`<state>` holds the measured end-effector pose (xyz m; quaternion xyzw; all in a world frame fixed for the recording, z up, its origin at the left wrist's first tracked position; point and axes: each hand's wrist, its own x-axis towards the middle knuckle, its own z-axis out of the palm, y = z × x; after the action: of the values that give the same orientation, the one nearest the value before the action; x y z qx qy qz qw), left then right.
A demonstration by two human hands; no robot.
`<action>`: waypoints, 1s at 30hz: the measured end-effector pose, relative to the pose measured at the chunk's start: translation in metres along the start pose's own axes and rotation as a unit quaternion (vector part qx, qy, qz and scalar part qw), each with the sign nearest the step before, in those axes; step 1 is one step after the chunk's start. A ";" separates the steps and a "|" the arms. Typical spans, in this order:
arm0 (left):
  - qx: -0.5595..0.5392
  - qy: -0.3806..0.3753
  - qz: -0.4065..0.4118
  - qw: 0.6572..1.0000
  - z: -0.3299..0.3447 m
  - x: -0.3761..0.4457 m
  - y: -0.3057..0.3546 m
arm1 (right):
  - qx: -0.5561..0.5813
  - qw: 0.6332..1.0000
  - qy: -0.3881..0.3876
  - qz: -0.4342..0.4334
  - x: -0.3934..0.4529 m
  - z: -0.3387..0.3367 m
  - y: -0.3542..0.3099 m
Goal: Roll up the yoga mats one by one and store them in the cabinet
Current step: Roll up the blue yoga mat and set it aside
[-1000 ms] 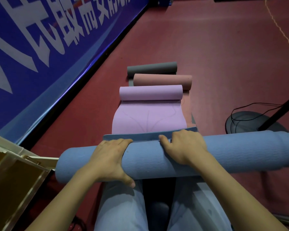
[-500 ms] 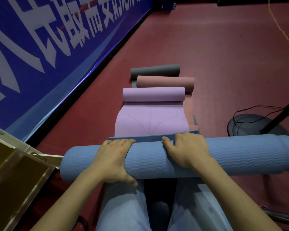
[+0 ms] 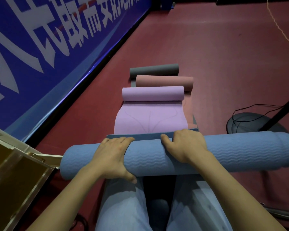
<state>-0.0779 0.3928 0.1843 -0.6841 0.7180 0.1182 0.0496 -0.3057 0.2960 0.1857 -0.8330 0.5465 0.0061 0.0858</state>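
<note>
both hands, left hand [image 3: 113, 157] and right hand [image 3: 184, 145], sit apart, fingers curled over the rolled blue mat [image 3: 240, 152] lying across the person's knees, beside the open cabinet [image 3: 15, 172]; purple mat [image 3: 151, 117] lies beyond.

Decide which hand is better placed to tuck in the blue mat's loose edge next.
Right. The right hand lies with fingertips on the loose edge of the blue mat; the left hand wraps the roll, thumb underneath.
</note>
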 end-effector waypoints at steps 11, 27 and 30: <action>0.013 -0.133 0.046 0.990 -0.022 0.001 0.014 | -0.013 0.983 -0.181 0.008 -0.007 -0.011 0.015; -0.270 -0.230 0.045 0.934 -0.018 0.070 -0.031 | -0.047 0.992 0.115 -0.017 -0.025 0.021 0.009; -0.299 -0.160 0.059 0.939 -0.016 0.065 -0.033 | -0.047 0.989 0.142 -0.005 -0.019 0.028 0.010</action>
<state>-0.0470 0.3243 0.1813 -0.5962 0.6709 0.4381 -0.0497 -0.3200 0.3135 0.1583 -0.8311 0.5483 -0.0871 -0.0319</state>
